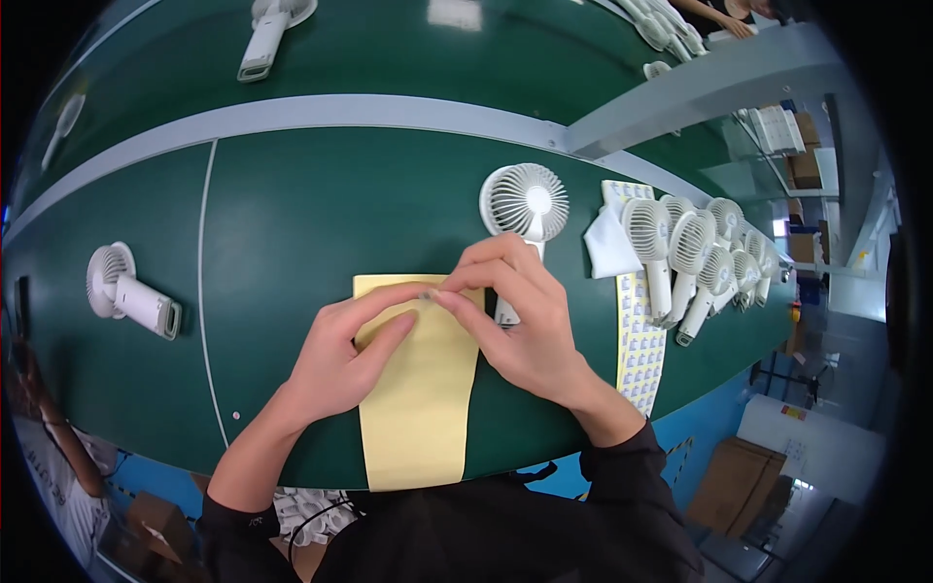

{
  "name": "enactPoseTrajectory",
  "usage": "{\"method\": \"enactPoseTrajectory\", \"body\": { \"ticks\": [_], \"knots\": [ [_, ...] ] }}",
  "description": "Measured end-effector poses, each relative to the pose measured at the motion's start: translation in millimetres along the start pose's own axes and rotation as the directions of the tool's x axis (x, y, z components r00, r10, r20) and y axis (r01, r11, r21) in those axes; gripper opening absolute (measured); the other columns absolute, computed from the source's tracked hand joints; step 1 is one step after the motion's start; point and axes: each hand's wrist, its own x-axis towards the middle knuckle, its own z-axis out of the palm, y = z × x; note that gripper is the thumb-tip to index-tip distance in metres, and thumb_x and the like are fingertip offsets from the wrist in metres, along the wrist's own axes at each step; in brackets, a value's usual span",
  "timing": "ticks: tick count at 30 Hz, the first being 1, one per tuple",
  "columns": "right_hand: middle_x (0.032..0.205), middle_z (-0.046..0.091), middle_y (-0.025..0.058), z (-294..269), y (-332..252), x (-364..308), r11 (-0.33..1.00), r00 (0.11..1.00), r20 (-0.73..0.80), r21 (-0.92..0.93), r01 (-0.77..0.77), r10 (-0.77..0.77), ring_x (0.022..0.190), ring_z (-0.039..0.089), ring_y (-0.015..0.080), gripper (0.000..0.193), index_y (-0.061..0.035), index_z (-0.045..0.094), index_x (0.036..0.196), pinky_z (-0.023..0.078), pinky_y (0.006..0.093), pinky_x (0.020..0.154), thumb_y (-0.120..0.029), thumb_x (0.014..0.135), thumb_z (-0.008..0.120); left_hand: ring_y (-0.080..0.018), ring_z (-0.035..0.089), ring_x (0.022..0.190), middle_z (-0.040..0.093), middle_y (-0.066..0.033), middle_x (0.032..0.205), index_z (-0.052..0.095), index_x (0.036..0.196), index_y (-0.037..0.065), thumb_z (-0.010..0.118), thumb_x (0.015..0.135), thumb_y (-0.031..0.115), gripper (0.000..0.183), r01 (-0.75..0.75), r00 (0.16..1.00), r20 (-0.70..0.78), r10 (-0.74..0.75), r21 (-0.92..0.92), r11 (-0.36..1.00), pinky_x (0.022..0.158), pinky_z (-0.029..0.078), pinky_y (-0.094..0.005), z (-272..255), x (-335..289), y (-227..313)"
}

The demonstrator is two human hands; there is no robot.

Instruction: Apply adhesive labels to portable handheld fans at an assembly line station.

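Head view: we see the left hand (340, 355) and right hand (520, 325) meeting fingertip to fingertip, pinching a tiny sticker (426, 291) over the yellow backing sheet (418, 418). Both hands are nearly closed. A white handheld fan (525, 209) lies just beyond the right hand on the green belt (292, 214). Right: a label sheet (637, 350), a white cloth (609, 248) and a cluster of fans (705, 257). Left: a folded fan (126, 291).

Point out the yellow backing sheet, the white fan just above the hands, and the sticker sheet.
yellow backing sheet (418, 418), head view, bare lower middle.
white fan (525, 201), head view, centre of round grille.
sticker sheet (639, 355), head view, lower part of the strip.
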Motion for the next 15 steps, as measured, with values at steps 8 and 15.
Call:
{"method": "enactPoseTrajectory", "body": {
  "ticks": [8, 15],
  "knots": [
    [0.099, 0.062, 0.0022, -62, 71, 24, 0.938, 0.932, -0.117, 0.084, -0.336, 0.344, 0.088, 0.053, 0.0103, 0.009, 0.0002, 0.067, 0.097, 0.044, 0.0261, 0.081, -0.006, 0.091, 0.070, -0.0067, 0.052, 0.064, 0.073, -0.0060, 0.099, 0.066, 0.126, 0.004, 0.057, 0.098, 0.007, 0.030, 0.140, 0.987, -0.080, -0.137, 0.034, 0.990, 0.058, 0.041, -0.0232, 2, 1, -7],
    [0.099, 0.062, 0.0027, -66, 79, 23, 0.939, 0.936, -0.079, 0.073, -0.336, 0.342, 0.085, 0.052, 0.0100, 0.010, 0.0000, 0.067, 0.097, 0.044, 0.0250, 0.081, -0.006, 0.090, 0.071, -0.0031, 0.056, 0.077, 0.070, -0.0013, 0.100, 0.067, 0.126, 0.005, 0.060, 0.097, 0.007, 0.030, 0.247, 0.966, -0.089, -0.242, 0.058, 0.967, 0.067, 0.044, -0.0197, -2, 4, 8]
  ]
}}
